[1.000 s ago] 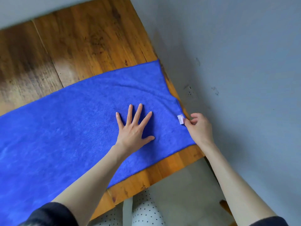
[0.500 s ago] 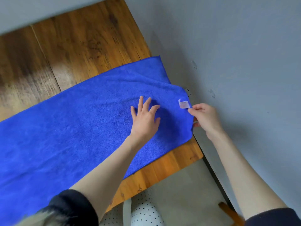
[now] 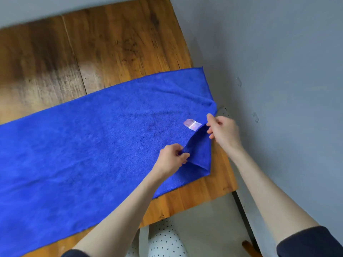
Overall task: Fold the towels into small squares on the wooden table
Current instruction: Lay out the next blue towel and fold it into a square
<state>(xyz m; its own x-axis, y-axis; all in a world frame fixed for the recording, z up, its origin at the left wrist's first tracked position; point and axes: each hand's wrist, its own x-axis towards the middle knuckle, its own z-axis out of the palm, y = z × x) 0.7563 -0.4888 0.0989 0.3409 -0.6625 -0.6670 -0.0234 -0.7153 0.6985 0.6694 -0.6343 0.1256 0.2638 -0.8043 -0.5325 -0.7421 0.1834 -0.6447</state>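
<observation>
A blue towel (image 3: pixel 83 145) lies spread across the wooden table (image 3: pixel 120 45), its right end lifted and turned over. The left hand (image 3: pixel 171 158) pinches the folded edge with curled fingers; the right hand (image 3: pixel 223 132) pinches the raised edge beside a white label (image 3: pixel 192 124).

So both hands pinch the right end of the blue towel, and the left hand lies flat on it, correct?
Not quite. In the head view the left hand is not flat: like the right hand, it pinches the lifted right end of the blue towel.
</observation>
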